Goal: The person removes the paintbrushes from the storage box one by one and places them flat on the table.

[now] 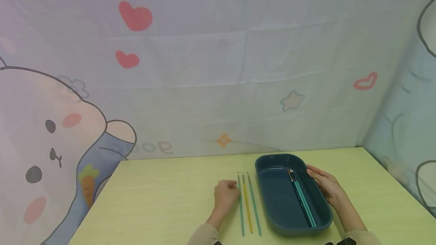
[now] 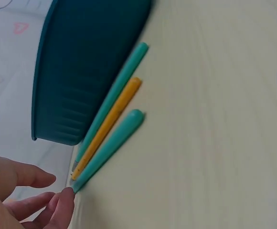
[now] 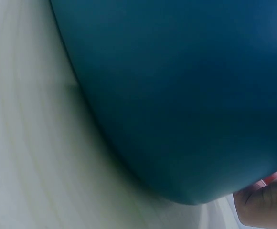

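Observation:
Three slim paintbrushes lie side by side on the table: a teal one [image 1: 241, 211] at left, a yellow one [image 1: 247, 205] in the middle and another teal one [image 1: 254, 205] at right. My left hand [image 1: 225, 196] is at the upper part of the left teal brush, its fingertips at the brush in the left wrist view, thumb apart from the fingers. To their right stands a dark blue tray [image 1: 276, 203] holding teal-handled paintbrushes [image 1: 305, 203] and a dark-handled one. My right hand [image 1: 327, 186] holds the tray's far right side at the rim; some fingers are hidden.
The pale yellow table [image 1: 163, 196] ends at a printed cloth backdrop [image 1: 204, 67]. A second cloth panel [image 1: 408, 124] stands along the right side. The tray's left wall is close to the right teal brush.

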A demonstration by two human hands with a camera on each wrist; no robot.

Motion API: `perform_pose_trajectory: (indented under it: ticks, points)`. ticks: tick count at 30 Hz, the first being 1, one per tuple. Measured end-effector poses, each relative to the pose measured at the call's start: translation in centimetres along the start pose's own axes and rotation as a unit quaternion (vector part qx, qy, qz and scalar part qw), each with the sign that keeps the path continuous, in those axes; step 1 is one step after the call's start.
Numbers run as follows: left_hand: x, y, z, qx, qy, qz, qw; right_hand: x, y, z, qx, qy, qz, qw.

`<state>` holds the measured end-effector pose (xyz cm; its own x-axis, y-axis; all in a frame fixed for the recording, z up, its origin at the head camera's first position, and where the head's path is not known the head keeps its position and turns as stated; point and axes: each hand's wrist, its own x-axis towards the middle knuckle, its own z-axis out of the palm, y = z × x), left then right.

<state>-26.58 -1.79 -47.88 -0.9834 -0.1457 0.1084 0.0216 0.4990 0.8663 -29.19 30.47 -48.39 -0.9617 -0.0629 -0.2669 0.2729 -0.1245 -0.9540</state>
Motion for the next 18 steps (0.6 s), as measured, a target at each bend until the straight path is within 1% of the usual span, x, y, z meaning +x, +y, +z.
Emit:
perform_pose_trajectory:
  ticks: [3, 6, 9, 13, 18]
  points:
    - [0.0, 0.4, -0.2, -0.012, -0.001, 0.0, 0.9999, 0.0, 0.0, 0.0, 0.0, -0.003, -0.002, 1.0]
    - [0.1, 1.0, -0.2, -0.031, -0.003, 0.0, 0.9995, -0.1, -0.1, 0.1, -0.002, 0.002, -0.004, 1.0]
    - [0.2, 1.8, -0.1, -0.063, -0.008, -0.012, 0.9979, -0.1, -0.1, 0.1, -0.009, 0.004, -0.007, 1.0]
    - [0.2, 2.9, 0.2, -0.109, -0.021, -0.028, 0.9934, -0.1, -0.2, 0.1, -0.017, 0.008, -0.009, 1.0]
    - [0.4, 4.1, 0.5, -0.139, -0.026, -0.021, 0.9897, -0.2, -0.2, 0.1, -0.021, 0.015, -0.008, 1.0]
